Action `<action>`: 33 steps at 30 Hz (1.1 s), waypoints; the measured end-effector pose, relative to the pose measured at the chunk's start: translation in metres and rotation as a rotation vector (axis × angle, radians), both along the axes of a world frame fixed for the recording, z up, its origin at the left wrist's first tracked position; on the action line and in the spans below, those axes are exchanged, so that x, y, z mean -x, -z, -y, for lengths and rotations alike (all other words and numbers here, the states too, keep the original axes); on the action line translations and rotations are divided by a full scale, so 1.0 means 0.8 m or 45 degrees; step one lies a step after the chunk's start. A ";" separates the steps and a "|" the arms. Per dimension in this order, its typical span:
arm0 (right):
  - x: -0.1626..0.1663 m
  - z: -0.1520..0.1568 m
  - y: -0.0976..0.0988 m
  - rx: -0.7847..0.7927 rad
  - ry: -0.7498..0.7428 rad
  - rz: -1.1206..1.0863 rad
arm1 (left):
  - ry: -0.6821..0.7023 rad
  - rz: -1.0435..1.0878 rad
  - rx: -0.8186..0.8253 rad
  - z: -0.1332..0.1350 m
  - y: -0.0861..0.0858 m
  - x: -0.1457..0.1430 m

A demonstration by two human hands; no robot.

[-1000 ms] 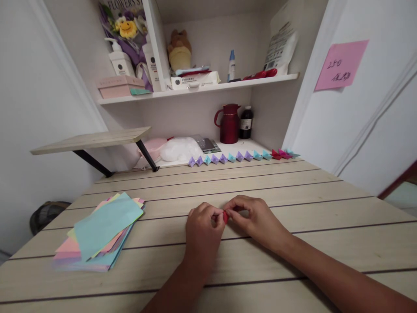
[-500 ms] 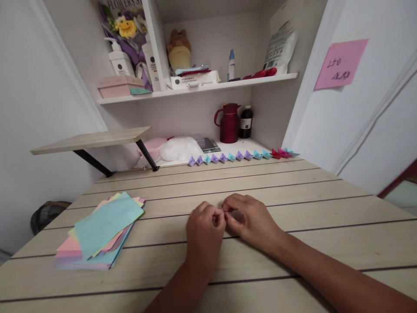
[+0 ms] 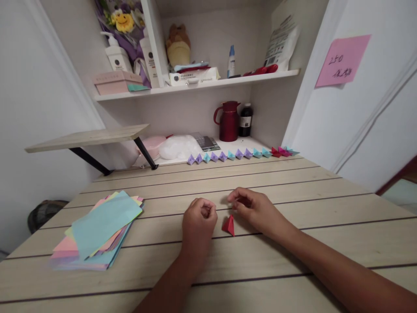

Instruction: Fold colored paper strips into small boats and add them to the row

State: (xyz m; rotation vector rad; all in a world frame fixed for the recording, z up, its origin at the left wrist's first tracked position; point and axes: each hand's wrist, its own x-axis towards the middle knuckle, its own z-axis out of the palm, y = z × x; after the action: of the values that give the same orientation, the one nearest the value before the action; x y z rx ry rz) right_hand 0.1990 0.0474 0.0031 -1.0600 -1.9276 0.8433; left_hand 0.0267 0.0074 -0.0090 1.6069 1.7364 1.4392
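Head view: small red folded-paper triangle (image 3: 228,225) lies free between left hand (image 3: 198,219), grip fisted, and right hand (image 3: 252,208), grip loosely open.

Let go from the pinch of both hands' fingers (image 3: 235,198): red folded paper (image 3: 228,225), now loose on the bench (image 3: 293,243). Drawn apart: left hand (image 3: 198,217) left of that paper, right hand (image 3: 252,211) right of it.

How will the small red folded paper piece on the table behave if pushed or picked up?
The red paper piece looks small and thin, so probably very light; a push would likely slide it over the table. Its folds stand it up as a point, so it may tip. Hard pinching would probably crush it.
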 end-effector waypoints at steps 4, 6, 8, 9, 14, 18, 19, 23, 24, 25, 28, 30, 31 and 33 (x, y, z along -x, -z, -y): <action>-0.012 -0.007 0.001 0.280 -0.270 -0.103 | 0.128 0.166 0.170 0.007 -0.007 0.005; -0.016 -0.008 0.001 0.282 -0.321 -0.069 | 0.211 0.043 0.183 0.014 -0.011 0.004; -0.017 -0.007 0.000 0.240 -0.336 -0.009 | 0.269 -0.178 0.152 0.018 -0.012 0.002; -0.017 -0.006 -0.001 0.214 -0.340 0.019 | 0.279 -0.289 0.134 0.019 -0.011 0.000; -0.009 0.003 -0.006 0.142 -0.313 0.076 | 0.215 -0.346 0.174 0.012 -0.005 0.000; -0.002 0.008 -0.007 0.171 -0.286 0.046 | 0.194 -0.087 0.251 0.008 -0.008 0.001; -0.001 0.008 -0.008 0.169 -0.277 0.037 | 0.204 -0.037 0.248 0.009 -0.009 0.000; 0.003 0.011 -0.010 0.122 -0.229 -0.006 | 0.214 0.049 0.208 0.010 -0.008 -0.004; 0.004 0.012 -0.012 0.113 -0.219 -0.020 | 0.210 0.053 0.204 0.010 -0.007 -0.005; 0.005 0.013 -0.013 0.109 -0.208 -0.036 | 0.211 0.058 0.203 0.009 -0.006 -0.005; 0.006 0.013 -0.015 0.113 -0.150 -0.075 | 0.206 0.068 0.200 0.008 -0.006 -0.005; 0.006 0.013 -0.015 0.104 -0.113 -0.085 | 0.200 0.066 0.201 0.008 -0.007 -0.005; 0.005 0.012 -0.014 0.096 -0.102 -0.085 | 0.199 0.063 0.202 0.008 -0.007 -0.006; 0.005 0.011 -0.012 0.086 -0.095 -0.085 | 0.204 0.068 0.204 0.009 -0.008 -0.008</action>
State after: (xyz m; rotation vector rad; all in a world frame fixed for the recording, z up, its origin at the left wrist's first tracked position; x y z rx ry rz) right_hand 0.1947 0.0389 0.0129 -0.9913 -1.9042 0.9793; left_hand 0.0329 0.0004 -0.0026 1.5692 1.6094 1.2246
